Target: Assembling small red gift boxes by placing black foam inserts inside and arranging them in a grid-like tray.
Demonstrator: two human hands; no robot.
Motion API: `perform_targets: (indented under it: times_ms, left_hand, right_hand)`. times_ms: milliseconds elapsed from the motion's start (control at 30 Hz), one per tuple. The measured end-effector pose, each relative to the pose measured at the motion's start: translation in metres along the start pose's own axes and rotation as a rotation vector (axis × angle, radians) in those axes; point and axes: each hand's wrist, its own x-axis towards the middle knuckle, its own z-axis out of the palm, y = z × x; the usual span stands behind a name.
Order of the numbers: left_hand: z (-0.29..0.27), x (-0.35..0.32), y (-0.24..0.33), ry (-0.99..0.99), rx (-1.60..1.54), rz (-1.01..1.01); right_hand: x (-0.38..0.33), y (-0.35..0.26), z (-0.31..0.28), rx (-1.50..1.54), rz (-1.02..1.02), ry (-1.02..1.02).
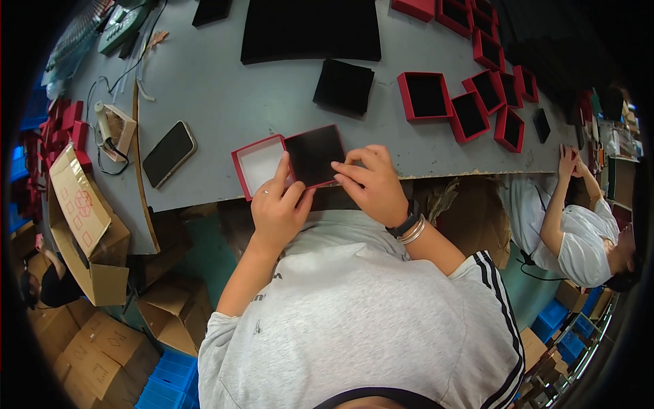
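Observation:
In front of me, at the table's near edge, lies a shallow red box [253, 165] with a white inside. A flat black pad [312, 155] with red edging around it sits against its right side. My left hand [281, 208] grips the box near the seam, its index finger stretched over the white inside and its other fingers curled. The thumb and index finger of my right hand [373, 180] pinch together at the pad's right edge. What lies under the pad is hidden.
A stack of black pads [344, 87] lies beyond my hands, near a large black sheet [310, 31]. Several red boxes with black insides [426, 95] stand at the right. A phone [169, 155] lies left, past it a glue gun [103, 123]. A co-worker [579, 232] sits at the right.

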Motion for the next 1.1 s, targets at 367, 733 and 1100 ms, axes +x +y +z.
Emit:
perform_targets:
  times_ms: [367, 733, 1100]
  left_hand:
    - [0.000, 0.002, 0.001, -0.021, 0.003, 0.048]
    - [-0.005, 0.002, 0.000, -0.111, 0.009, 0.007]
    - [0.001, 0.000, -0.004, -0.015, -0.154, -0.085]
  right_hand:
    - [0.021, -0.005, -0.002, -0.304, -0.185, -0.047]
    - [0.036, -0.003, 0.011, -0.438, -0.208, -0.150]
    - [0.048, -0.010, 0.028, -0.352, -0.167, -0.268]
